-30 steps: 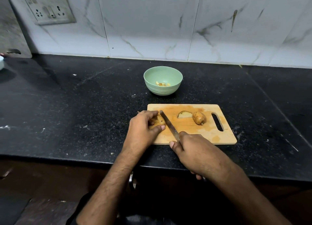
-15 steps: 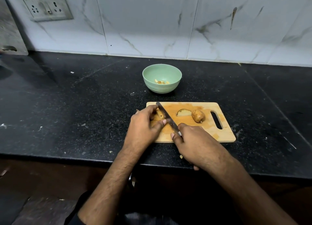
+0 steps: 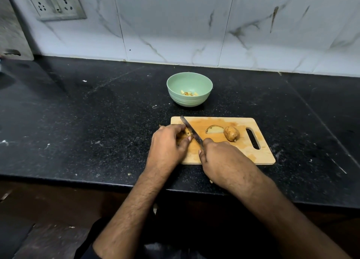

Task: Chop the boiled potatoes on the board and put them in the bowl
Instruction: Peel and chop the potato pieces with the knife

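Observation:
A wooden chopping board (image 3: 253, 157) lies on the black counter. My left hand (image 3: 168, 144) pins a potato piece (image 3: 187, 132) at the board's left end; most of that piece is hidden under my fingers. My right hand (image 3: 222, 161) grips a knife (image 3: 190, 129) whose blade runs diagonally, its edge down against the held piece. A cut potato half (image 3: 214, 129) and a whole unpeeled potato (image 3: 231, 133) rest at mid-board. Behind the board stands a green bowl (image 3: 175, 85) with a few chopped pieces (image 3: 188, 93) inside.
The marble-tiled wall (image 3: 194, 25) runs along the back, with a socket panel (image 3: 56, 3) at upper left. The counter's front edge (image 3: 78, 179) is close to my arms. Small crumbs dot the counter (image 3: 97, 142) left of the board.
The knife blade has slid forward through the held piece, its tip now nearer the board's far left corner. My left hand stays on the piece.

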A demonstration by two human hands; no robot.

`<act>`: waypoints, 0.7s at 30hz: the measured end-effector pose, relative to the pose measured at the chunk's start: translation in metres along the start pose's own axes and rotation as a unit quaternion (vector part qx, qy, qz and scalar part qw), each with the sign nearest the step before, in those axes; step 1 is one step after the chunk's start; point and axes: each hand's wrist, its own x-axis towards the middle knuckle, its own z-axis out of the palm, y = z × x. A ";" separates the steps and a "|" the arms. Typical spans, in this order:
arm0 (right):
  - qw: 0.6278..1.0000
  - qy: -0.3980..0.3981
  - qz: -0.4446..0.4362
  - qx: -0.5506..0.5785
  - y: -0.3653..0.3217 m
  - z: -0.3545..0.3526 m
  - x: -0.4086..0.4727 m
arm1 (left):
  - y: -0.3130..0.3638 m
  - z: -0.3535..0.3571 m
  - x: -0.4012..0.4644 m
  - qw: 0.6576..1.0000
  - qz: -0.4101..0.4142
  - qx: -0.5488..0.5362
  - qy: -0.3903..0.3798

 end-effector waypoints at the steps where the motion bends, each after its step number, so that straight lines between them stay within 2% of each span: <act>1: 1.000 0.003 0.003 -0.003 -0.002 0.000 0.002 | 0.000 0.000 0.000 1.000 0.000 0.001 -0.001; 10: 0.999 -0.018 0.027 -0.018 -0.019 -0.003 0.018 | 0.001 -0.002 0.002 1.000 0.020 0.011 0.003; 21: 0.999 -0.028 0.005 -0.015 -0.007 -0.002 0.013 | 0.002 -0.001 -0.001 0.999 0.028 0.028 0.012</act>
